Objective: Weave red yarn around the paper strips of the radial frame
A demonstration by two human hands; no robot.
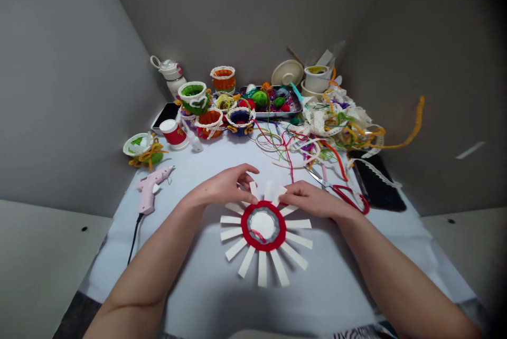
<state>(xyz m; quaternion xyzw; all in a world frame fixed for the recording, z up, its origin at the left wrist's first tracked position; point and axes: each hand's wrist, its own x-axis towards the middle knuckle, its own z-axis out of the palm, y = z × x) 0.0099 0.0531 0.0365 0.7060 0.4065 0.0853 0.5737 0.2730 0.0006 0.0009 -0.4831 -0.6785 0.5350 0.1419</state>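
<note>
A paper cup cut into white strips [262, 270] is fanned out in front of me like a sunburst. Red yarn [246, 234] forms a wide ring around its round white middle, with a grey band inside and a short red strand lying across it. My left hand [232, 185] is at the upper left of the cup, fingers apart and loosely bent, the thumb touching the ring's edge by a strip. At the upper right, my right hand [304, 196] pinches an upright strip close to the ring; its fingertips are partly hidden. A loose red strand [291, 167] runs back from beside this hand.
A pink glue gun [148, 191] lies left. Red-handled scissors [348, 196] and a black phone [378, 183] lie right. Decorated yarn pots [209, 122], a red-and-white paper cup [174, 135], a tray of yarn balls [277, 114] and tangled yarn and lace [340, 122] stand behind.
</note>
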